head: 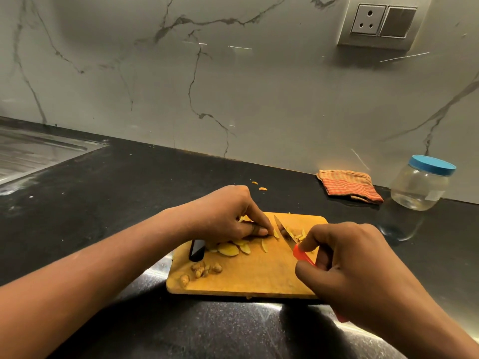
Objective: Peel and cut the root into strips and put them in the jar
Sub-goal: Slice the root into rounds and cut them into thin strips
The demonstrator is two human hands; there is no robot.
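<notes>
Head view. Steel sink (39,154) sits far out past the left arm, set in the black counter (116,203). Left hand (228,213) is over the back-left of the cutting board (259,278), fingers curled down, tips pinching a root piece (276,233) against the wood. Black object (197,250) lies under the left wrist at the board's left edge; cannot tell what it is. Root slices (229,249) are piled just below the left fingers. Knobby scraps (204,270) lie nearer the body, apart from the slices. Two small bits (262,188) are on the counter just beyond the left hand. Knife (283,233) is between the hands, tip pointing away, blade just right of the left fingertips. A few cut strips (302,234) lie right of the blade. Right hand (344,257) is wrapped round the knife's red handle (302,255), index tip near the blade end. Folded orange checked cloth (348,185) lies beyond the right hand, by the wall. Jar (421,183) stands right of the cloth, upright, blue lid (432,164) on, well apart from both hands. Wall socket (368,19) is high above the right hand.
</notes>
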